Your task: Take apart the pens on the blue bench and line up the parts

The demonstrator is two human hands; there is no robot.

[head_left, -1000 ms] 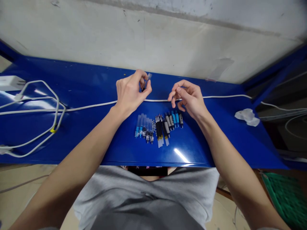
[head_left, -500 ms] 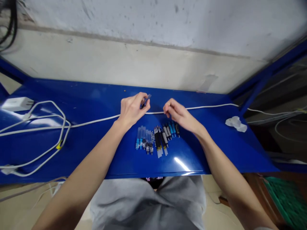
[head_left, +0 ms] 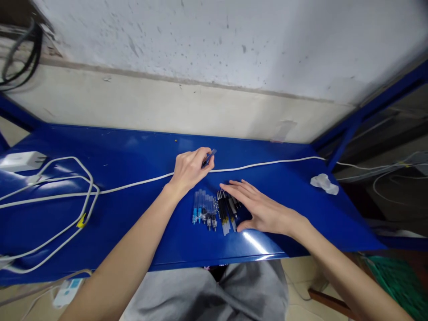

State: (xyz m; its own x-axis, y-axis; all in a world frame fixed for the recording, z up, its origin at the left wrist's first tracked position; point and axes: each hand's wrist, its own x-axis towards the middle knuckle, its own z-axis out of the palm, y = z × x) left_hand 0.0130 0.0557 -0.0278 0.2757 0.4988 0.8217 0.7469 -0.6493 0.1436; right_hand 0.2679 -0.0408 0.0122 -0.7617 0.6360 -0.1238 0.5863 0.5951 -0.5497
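Note:
My left hand point(head_left: 194, 166) is closed in a pinch around a clear pen barrel point(head_left: 213, 154), whose tip pokes out beyond the fingers. Some of that barrel is hidden by the hand. My right hand point(head_left: 259, 205) is open, fingers spread and thumb apart, over the right end of the row of pen parts. Under and beside it lie ink refills point(head_left: 224, 214) with black ink, and it covers most of the grey, blue and black pen grips. Left of the refills are several clear pen barrels point(head_left: 202, 205) with blue or black ends. Small springs point(head_left: 216, 207) lie between.
A white cable point(head_left: 254, 165) crosses the blue table point(head_left: 133, 223) behind the pen parts and coils at the left near a white adapter point(head_left: 23, 161). Crumpled clear plastic point(head_left: 324, 183) lies at the right. A wall point(head_left: 207, 107) rises along the back edge.
My right hand has come down toward me and opened from a pinch, now over the pen grips. My left hand keeps its hold on the clear barrel. The camera view has shifted slightly.

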